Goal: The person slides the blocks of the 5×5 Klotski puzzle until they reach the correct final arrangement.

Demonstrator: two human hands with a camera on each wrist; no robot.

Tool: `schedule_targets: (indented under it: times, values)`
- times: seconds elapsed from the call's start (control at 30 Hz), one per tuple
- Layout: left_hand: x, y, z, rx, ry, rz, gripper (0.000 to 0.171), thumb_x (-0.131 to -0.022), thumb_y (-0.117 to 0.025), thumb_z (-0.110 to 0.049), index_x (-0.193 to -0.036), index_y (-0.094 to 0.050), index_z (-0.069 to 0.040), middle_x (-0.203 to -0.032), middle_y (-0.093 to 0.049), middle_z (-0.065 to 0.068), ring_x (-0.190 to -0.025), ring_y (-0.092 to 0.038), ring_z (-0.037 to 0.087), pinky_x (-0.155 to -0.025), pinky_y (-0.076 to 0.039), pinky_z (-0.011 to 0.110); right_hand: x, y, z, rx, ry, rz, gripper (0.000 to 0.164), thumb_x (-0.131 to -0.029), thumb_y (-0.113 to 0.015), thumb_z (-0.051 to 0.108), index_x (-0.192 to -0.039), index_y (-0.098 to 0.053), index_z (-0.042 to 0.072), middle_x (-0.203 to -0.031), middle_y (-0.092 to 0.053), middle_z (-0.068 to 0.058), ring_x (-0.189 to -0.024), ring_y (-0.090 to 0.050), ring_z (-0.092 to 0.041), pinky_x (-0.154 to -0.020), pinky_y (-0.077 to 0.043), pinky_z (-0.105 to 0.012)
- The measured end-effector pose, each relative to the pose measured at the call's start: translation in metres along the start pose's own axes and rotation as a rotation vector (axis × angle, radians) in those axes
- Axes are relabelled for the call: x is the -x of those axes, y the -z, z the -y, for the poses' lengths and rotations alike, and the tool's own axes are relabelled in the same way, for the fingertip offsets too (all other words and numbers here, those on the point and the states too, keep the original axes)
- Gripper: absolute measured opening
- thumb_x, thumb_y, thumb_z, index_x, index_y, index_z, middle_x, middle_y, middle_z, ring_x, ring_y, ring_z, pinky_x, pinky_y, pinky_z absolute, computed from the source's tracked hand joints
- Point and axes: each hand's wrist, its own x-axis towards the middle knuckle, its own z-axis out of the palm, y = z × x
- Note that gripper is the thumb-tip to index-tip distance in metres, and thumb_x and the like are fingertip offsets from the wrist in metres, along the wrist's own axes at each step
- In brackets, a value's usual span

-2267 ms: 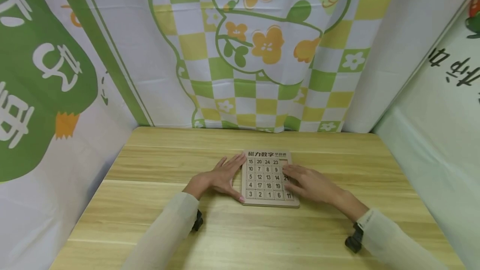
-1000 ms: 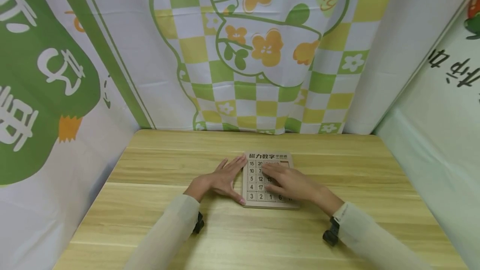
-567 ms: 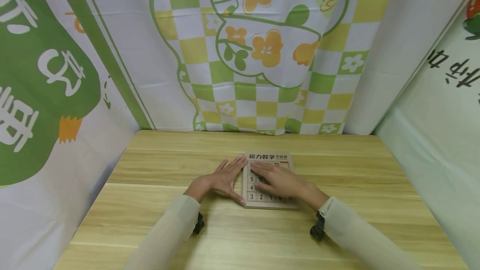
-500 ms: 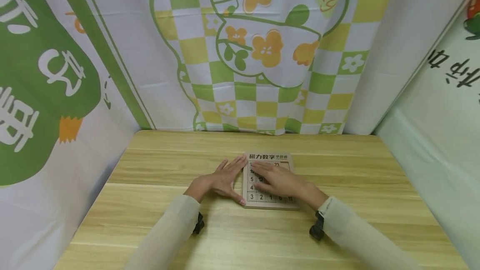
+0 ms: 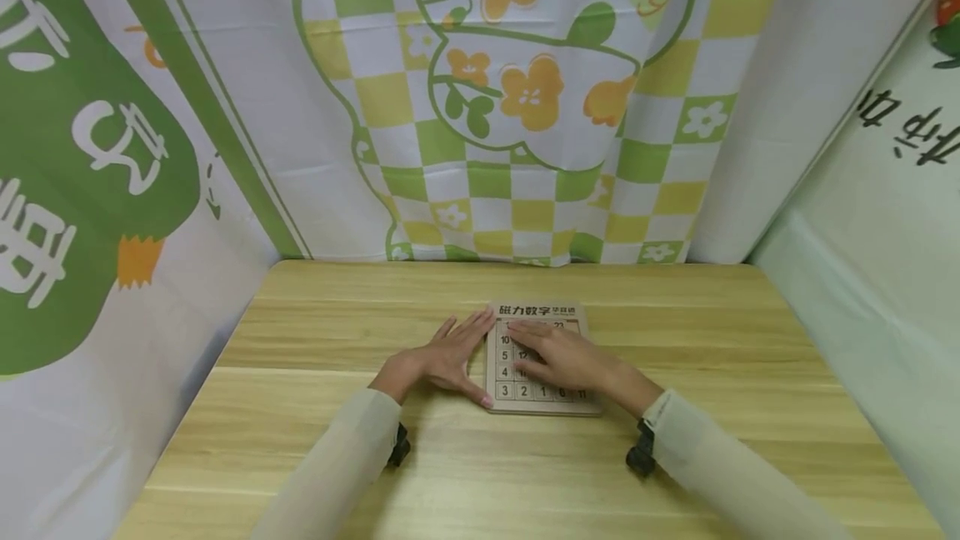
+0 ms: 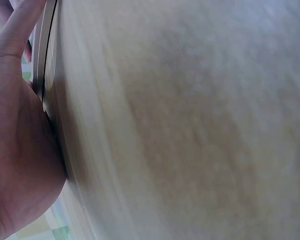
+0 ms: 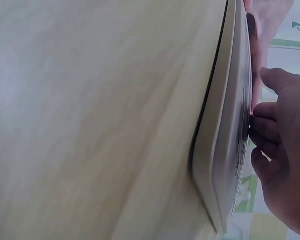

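Note:
A wooden number slide puzzle lies flat on the table, with numbered square tiles in a frame and dark lettering along its top. My left hand rests along its left edge, fingers straight, thumb at the near left corner and fingertips by the far left one. Over the tiles lies my right hand, its fingertips touching the top row near the left and hiding much of the middle. The right wrist view shows its fingers bent lightly against the puzzle's face. Tile 23 shows beyond the fingers.
The wood-grain table extends around the puzzle. A checkered, flowered curtain hangs along the back edge, with printed cloth walls at left and right. Black wrist bands sit by the cream sleeves.
My right hand has moved from the puzzle's right column to the left of the top row. Tile 23 has slid slightly right, narrowing the top right gap. The left hand stays put.

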Motion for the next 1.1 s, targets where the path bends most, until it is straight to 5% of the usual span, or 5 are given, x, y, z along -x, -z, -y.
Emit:
schedule_targets:
  times: [0.4, 1.1]
  values:
    - [0.000, 0.002, 0.001, -0.019, 0.000, -0.006, 0.141, -0.078, -0.084, -0.070, -0.171, 0.003, -0.009, -0.178, 0.009, 0.011, -0.165, 0.006, 0.029, -0.130, 0.009, 0.057, 0.014, 0.015, -0.004, -0.017, -0.007, -0.016, 0.058, -0.108, -0.063, 0.033, -0.149, -0.055, -0.006, -0.157, -0.052, -0.025, -0.144, -0.050, -0.044, -0.120, -0.041, -0.059]
    - [0.000, -0.001, 0.001, 0.000, 0.005, -0.002, 0.141, -0.077, -0.084, -0.069, -0.171, 0.004, -0.011, -0.178, 0.010, 0.010, -0.165, 0.007, 0.026, -0.130, 0.009, 0.055, 0.029, 0.010, 0.007, 0.024, -0.005, 0.028, 0.060, -0.108, -0.060, 0.041, -0.154, -0.053, 0.002, -0.160, -0.051, -0.018, -0.146, -0.050, -0.039, -0.119, -0.043, -0.056]
